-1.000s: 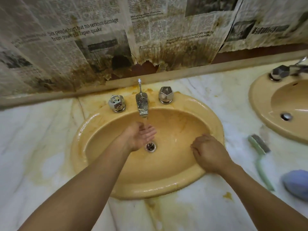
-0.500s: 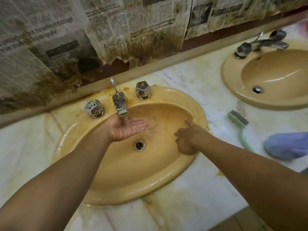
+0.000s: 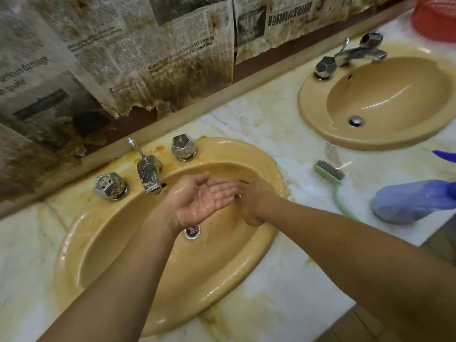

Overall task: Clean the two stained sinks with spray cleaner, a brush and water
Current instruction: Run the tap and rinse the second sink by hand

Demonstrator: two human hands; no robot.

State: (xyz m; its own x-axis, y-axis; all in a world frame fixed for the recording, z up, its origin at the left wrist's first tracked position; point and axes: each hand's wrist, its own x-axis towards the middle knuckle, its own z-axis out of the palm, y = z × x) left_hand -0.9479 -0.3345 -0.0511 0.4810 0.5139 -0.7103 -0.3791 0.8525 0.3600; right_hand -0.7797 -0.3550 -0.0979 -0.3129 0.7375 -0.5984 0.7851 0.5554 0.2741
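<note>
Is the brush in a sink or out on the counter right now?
Out. The brush lies flat on the counter, between the near sink and the far sink.

Stained, torn newspaper sheets (image 3: pixel 148 58) covering the wall, yellowed marble countertop (image 3: pixel 283 134), red mesh basket (image 3: pixel 436 18) at far right.

red basket (image 3: pixel 436 18) cropped at corner, spray bottle (image 3: pixel 407 202) cropped at right edge; drain (image 3: pixel 193 233) half hidden
</note>
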